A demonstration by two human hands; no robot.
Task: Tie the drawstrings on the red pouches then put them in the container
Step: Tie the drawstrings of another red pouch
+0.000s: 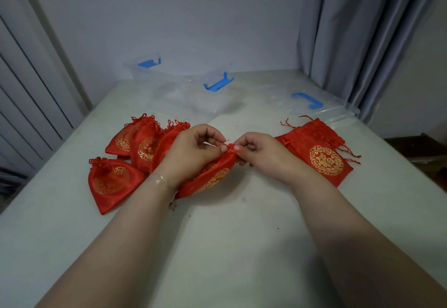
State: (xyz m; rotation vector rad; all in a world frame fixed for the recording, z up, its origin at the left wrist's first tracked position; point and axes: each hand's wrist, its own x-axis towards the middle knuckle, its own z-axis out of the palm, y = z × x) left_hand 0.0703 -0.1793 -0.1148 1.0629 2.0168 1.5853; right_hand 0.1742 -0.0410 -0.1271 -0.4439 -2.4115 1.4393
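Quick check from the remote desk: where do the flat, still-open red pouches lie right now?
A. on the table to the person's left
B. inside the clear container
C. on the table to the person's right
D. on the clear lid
C: the flat open pouches lie stacked on the table beside the right hand, loose strings spread out; the cinched pouches lie by the left hand.

Both hands (219, 153) close together (fingers pinched)

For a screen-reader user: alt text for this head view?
Both hands, left hand and right hand, pinch the gathered neck of a red pouch over a pale table. More red pouches lie either side; a clear container with blue clips sits behind.
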